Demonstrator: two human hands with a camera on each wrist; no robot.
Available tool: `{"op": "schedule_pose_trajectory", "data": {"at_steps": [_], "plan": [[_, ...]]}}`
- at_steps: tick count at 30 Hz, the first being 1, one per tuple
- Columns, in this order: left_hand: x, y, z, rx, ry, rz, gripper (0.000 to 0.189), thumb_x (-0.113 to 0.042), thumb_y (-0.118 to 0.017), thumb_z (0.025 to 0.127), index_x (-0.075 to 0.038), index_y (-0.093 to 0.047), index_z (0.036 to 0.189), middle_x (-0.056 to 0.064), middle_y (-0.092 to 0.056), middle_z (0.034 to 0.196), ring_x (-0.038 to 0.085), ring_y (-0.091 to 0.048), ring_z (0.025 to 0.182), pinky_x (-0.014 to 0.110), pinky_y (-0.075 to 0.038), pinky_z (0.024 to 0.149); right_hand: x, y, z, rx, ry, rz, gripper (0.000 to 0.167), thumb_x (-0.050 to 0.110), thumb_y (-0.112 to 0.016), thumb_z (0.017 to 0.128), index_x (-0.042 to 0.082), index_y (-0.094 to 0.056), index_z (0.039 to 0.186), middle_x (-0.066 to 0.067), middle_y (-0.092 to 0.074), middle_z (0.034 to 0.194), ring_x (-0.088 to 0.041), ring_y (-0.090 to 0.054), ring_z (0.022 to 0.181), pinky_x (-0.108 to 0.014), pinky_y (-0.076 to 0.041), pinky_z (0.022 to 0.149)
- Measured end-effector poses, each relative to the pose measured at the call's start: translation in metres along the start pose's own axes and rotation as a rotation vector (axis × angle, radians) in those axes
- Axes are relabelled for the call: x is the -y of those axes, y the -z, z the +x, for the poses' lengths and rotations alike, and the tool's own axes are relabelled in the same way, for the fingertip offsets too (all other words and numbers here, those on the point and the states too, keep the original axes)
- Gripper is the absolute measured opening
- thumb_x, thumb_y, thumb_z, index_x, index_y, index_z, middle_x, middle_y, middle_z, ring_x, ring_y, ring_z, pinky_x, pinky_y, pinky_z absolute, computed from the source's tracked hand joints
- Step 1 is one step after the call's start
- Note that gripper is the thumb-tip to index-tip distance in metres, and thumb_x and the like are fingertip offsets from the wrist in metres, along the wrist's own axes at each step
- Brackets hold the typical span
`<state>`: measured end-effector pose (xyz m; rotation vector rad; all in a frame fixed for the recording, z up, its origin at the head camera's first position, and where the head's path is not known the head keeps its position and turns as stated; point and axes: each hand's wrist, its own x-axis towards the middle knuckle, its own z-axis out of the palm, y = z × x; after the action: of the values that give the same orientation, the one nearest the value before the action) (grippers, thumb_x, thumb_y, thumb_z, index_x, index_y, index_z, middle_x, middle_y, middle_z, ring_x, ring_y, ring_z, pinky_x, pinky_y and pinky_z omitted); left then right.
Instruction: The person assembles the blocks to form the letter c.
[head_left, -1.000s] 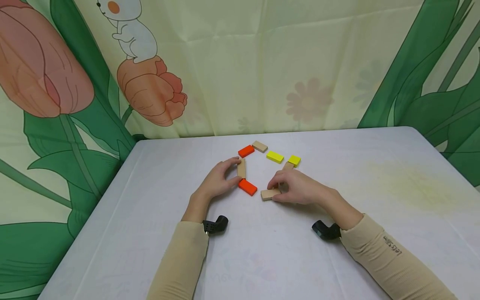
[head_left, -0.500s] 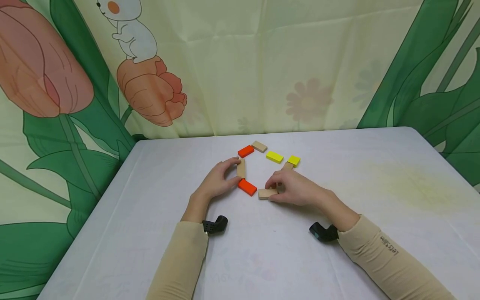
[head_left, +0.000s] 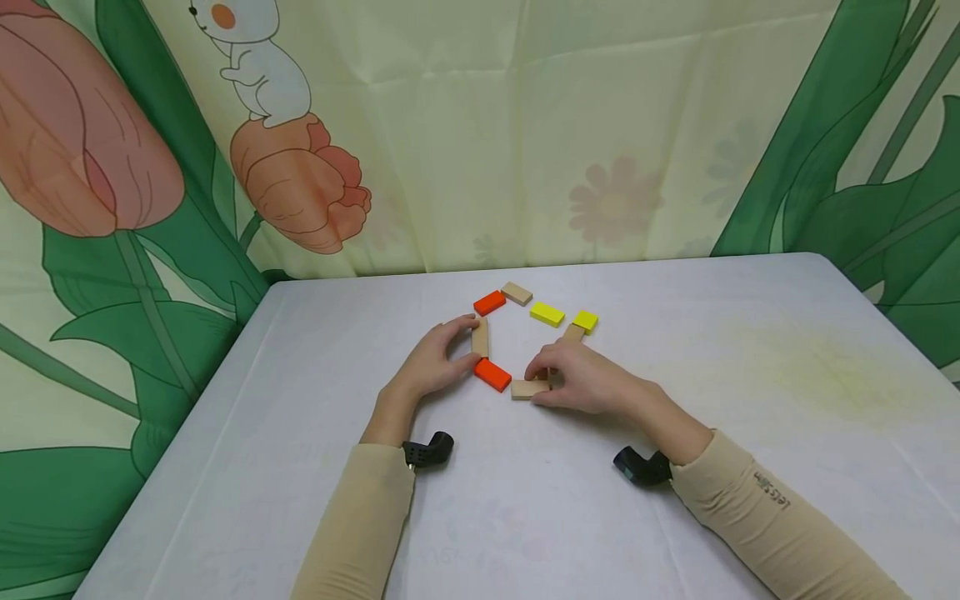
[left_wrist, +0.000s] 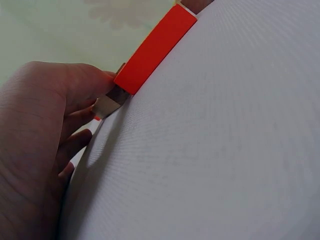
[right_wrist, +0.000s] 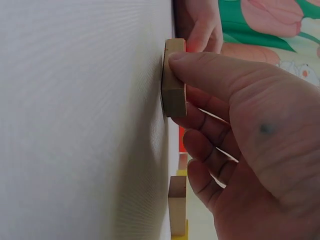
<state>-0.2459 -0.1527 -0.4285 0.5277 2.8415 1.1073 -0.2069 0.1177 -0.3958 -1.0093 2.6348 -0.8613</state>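
My right hand [head_left: 588, 377] pinches a plain wooden block [head_left: 522, 389] between thumb and fingers, flat on the table. Its left end is right at the corner of the lower orange-red block [head_left: 492, 375]. In the right wrist view the thumb presses the long side of this wooden block [right_wrist: 174, 75]. My left hand [head_left: 429, 360] holds another plain wooden block [head_left: 480, 337] with thumb and index finger near its two ends. In the left wrist view the left thumb reaches where that wooden block [left_wrist: 107, 104] meets the orange-red block [left_wrist: 155, 49].
Beyond the hands lie another orange-red block [head_left: 490, 302], a plain block [head_left: 517, 292] and two yellow blocks [head_left: 547, 314], forming a loose ring. A plain block [head_left: 573, 332], partly hidden by my right hand, adjoins the right yellow one. A white cloth covers the table [head_left: 480, 517].
My right hand has slid its wooden block left, closing the gap to the lower orange-red block. My left hand keeps its place at the other wooden block.
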Motion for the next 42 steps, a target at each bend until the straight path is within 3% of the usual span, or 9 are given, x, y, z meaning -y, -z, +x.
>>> {"op": "schedule_pose_trajectory", "data": {"at_steps": [42], "plan": [[-0.0002, -0.0009, -0.0003, -0.002, 0.022, 0.004, 0.054, -0.030, -0.068, 0.094, -0.022, -0.054, 0.146, -0.002, -0.045, 0.154, 0.022, -0.037, 0.143, 0.047, -0.029, 0.117, 0.0015, -0.0033, 0.0016, -0.013, 0.004, -0.011, 0.024, 0.019, -0.080, 0.088, 0.011, -0.074, 0.110, 0.007, -0.065, 0.099, -0.016, -0.054, 0.091, -0.033, -0.050, 0.082]]}}
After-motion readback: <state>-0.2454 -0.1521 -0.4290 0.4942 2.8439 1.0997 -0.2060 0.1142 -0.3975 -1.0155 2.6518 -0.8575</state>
